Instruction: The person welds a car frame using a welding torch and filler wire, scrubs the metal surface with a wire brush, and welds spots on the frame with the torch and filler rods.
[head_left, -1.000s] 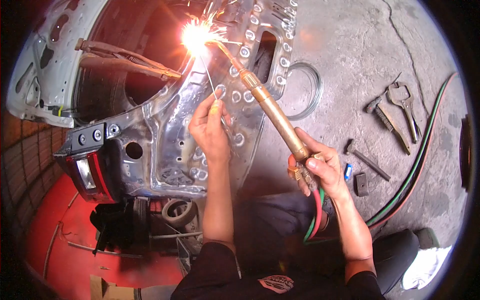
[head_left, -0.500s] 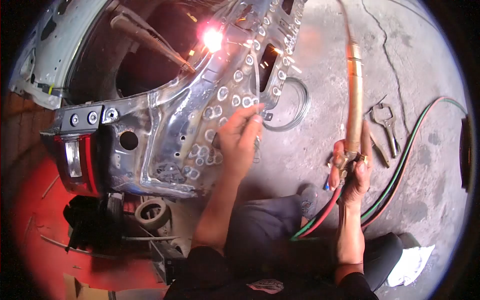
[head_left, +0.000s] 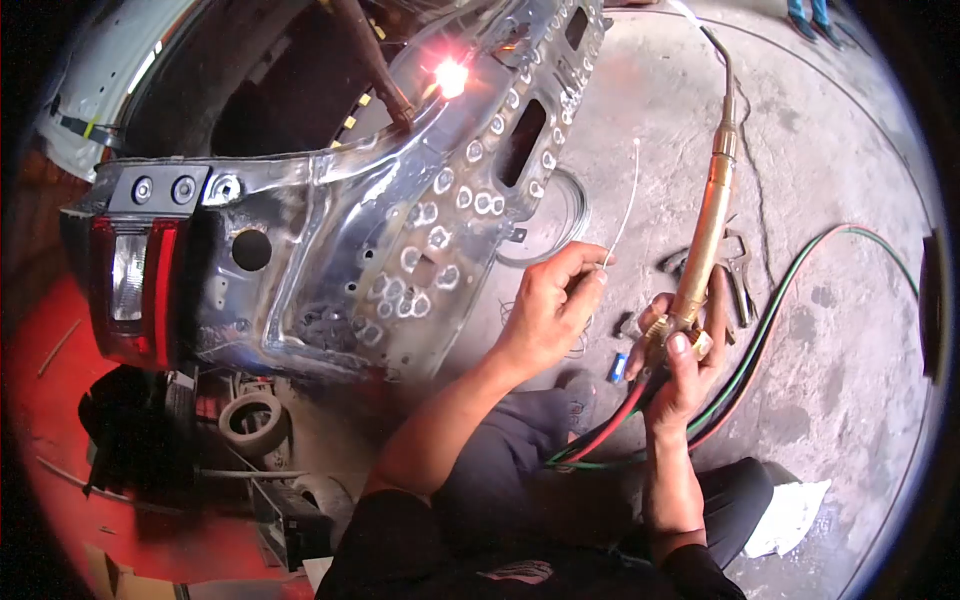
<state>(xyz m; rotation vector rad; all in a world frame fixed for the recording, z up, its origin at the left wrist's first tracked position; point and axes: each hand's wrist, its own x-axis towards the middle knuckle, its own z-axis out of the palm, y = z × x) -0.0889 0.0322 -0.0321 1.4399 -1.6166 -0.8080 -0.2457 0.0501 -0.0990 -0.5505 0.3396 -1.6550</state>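
Observation:
My left hand (head_left: 550, 305) pinches a thin filler rod (head_left: 630, 205), which points upward over the floor, apart from the panel. Wrapped around the base of a brass gas torch (head_left: 706, 225) are the fingers of my right hand (head_left: 685, 365). The torch stands nearly upright, its bent neck reaching to the top edge, where a pale flame (head_left: 685, 12) shows. To the left lies a bare metal car body panel (head_left: 330, 240) with several ringed weld spots. A bright glowing spot (head_left: 451, 78) shines on its upper part. Red and green hoses (head_left: 610, 432) run from the torch.
Left on the panel is a tail light (head_left: 130, 285). A clamp tool (head_left: 738, 280), a blue lighter-like item (head_left: 619, 367) and a coil of wire (head_left: 575, 215) lie on the concrete floor (head_left: 830, 330). A person's legs (head_left: 812, 18) show at top right.
My left hand has moved right and down, taking the rod away from the panel. The torch now leans further right at its top, and the view has shifted slightly.

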